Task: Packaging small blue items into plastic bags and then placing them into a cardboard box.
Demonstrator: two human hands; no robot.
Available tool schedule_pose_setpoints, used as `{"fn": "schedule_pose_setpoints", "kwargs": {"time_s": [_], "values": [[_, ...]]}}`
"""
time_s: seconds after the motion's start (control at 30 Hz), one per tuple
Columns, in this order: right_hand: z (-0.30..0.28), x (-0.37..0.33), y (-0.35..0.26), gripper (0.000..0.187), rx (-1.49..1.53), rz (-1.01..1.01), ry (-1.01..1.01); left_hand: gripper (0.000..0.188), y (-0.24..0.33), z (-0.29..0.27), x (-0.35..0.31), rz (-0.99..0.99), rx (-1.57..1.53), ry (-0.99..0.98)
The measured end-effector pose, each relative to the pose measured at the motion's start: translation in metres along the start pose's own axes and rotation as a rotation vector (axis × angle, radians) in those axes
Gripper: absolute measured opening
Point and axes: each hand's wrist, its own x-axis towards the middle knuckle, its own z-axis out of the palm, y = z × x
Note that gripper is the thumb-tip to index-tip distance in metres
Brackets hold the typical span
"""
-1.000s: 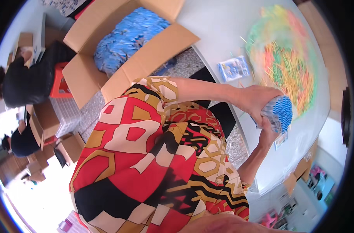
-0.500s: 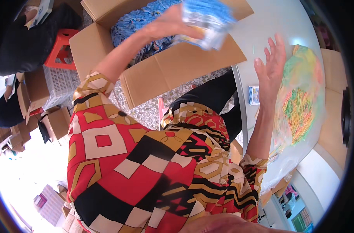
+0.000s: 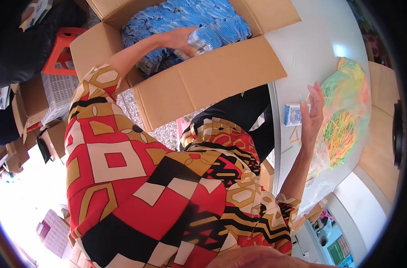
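Inside the cardboard box [image 3: 208, 87], my left hand [image 3: 182, 40] is closed on a stack of small spiral notebooks [image 3: 203, 41] with blue bindings and shiny covers. The stack rests among rows of similar blue-bound notebooks [image 3: 181, 18]; my fingers on its far side are partly hidden. Over the white table, my right hand [image 3: 312, 118] is raised with thumb and fingers apart. Just left of it lies one small blue-and-white spiral notebook [image 3: 293, 115]. Thin sticks show near the right fingertips; none is plainly gripped.
A clear plastic bag of many coloured sticks [image 3: 339, 134] lies right of my right hand. A few loose sticks [image 3: 294, 135] are on the table [image 3: 281, 49]. At the left stand a red stool [image 3: 62, 51], a grey plastic crate [image 3: 58, 91] and open cartons [image 3: 56, 140].
My left hand has lowered the notebook stack from above the box's right side into the box, moving left. My right hand has come down the table toward the small notebook, fingers less spread.
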Motion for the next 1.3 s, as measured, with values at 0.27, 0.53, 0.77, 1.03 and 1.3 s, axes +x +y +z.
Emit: {"fn": "schedule_pose_setpoints", "kwargs": {"time_s": [0.27,0.53,0.77,1.03,1.3], "values": [[0.01,0.0,-0.003,0.034,0.062,-0.013,-0.044,0.088,-0.004,0.021,0.002,-0.03,0.111,0.029],[0.004,-0.008,0.002,0.032,0.103,0.034,-0.105,0.084,-0.026,0.021,0.002,0.263,0.514,0.12],[-0.006,-0.038,0.015,0.029,0.22,0.101,-0.028,0.074,0.029,-0.017,0.018,-0.003,0.683,-0.358],[-0.03,-0.085,0.033,0.026,0.243,0.295,0.167,0.069,-0.021,0.003,0.02,0.161,0.473,-0.096],[-0.039,-0.12,0.087,0.028,0.131,0.44,0.411,0.087,0.005,-0.006,0.001,-0.118,0.478,-0.056]]}}
